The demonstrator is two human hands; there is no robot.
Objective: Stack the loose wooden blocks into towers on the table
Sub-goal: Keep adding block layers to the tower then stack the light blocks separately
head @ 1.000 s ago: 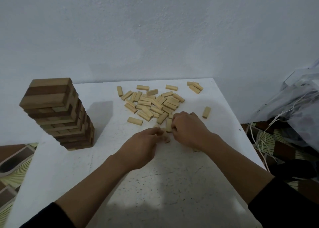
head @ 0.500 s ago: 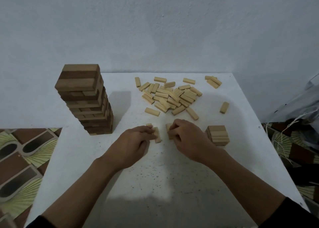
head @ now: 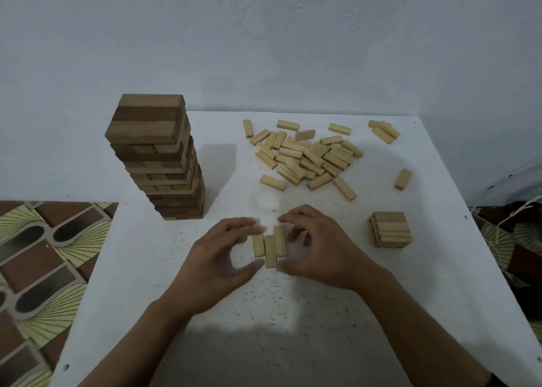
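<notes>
On the white counter [head: 293,313], nearer than the tall tower [head: 158,158] and to the right of its foot, three pale blocks [head: 269,246] lie flat side by side, touching along their long edges, the middle one set slightly nearer. The left hand [head: 217,257] curves around them from the tower's side, fingers arched at their far ends and thumb at the near end. The right hand [head: 319,248] mirrors it from the side away from the tower. The left hand is blurred, so I cannot tell whether either hand really pinches the blocks or only frames them. Further right of the tower, about level with its foot, stands a small stack [head: 388,228] of pale blocks in crossed layers. The tower itself is upright, in darker and lighter wood. Right of its middle and further back, a pile of loose blocks [head: 308,158] lies scattered, with a single block [head: 402,179] apart beyond it.
</notes>
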